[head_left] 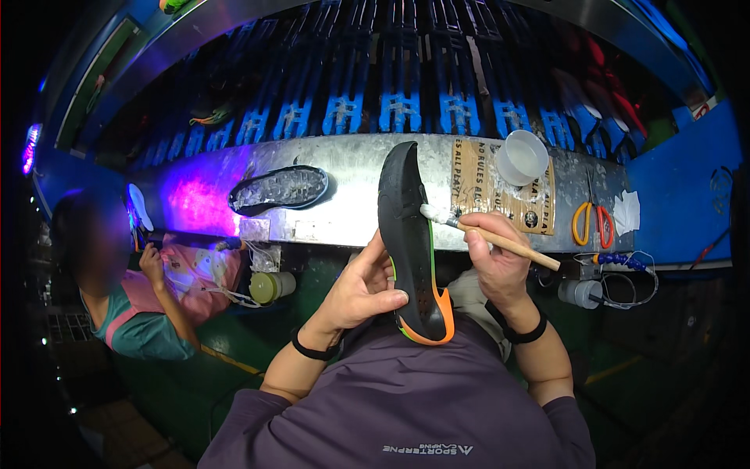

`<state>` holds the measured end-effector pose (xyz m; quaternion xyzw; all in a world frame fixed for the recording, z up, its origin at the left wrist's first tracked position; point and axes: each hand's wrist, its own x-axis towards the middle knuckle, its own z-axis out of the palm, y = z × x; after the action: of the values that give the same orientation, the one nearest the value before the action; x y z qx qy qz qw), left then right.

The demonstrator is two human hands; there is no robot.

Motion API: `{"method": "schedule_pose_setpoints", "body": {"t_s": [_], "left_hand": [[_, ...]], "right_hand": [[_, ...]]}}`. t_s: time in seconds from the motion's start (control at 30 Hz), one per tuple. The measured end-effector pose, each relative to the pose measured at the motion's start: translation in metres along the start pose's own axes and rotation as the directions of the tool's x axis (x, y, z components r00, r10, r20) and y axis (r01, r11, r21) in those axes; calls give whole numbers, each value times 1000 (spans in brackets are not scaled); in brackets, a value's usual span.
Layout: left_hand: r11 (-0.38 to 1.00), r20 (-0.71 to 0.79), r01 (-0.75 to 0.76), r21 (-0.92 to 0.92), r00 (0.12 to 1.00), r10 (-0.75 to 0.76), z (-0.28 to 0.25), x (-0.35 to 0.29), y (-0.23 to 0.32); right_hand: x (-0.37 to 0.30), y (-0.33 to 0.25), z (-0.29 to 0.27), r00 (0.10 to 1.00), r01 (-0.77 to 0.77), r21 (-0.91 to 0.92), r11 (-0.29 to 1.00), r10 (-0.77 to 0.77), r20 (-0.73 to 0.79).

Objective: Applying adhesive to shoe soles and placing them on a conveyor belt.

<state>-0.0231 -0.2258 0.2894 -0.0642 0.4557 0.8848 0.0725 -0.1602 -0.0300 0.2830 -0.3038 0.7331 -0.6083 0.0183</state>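
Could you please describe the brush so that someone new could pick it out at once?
Start at the metal workbench and find the long black sole in the left hand. To its right, the right hand holds the brush, white tip at the sole's edge. Its straight, pale wooden handle sets it apart from the loop-handled scissors farther right.

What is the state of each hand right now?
Left hand: holding the black shoe sole by its side.
Right hand: closed, holding the wooden-handled brush.
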Motion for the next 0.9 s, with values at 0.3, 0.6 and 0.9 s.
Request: {"method": "schedule_pose_setpoints", "body": {"t_s": [0.3,0.6,0.9], "left_hand": [[999,-3,-30,21,1000,30,-2,1,-2],[996,-66,-93,16,993,94,-11,1,0],[983,-91,-177,46,979,181,-18,6,6]], "right_hand": [[-6,-9,-4,998,59,-39,998,-57,39],[-15,-23,-11,987,17,2,1000,-18,157],[-18,-37,-29,967,49,41,998,-57,249]]}}
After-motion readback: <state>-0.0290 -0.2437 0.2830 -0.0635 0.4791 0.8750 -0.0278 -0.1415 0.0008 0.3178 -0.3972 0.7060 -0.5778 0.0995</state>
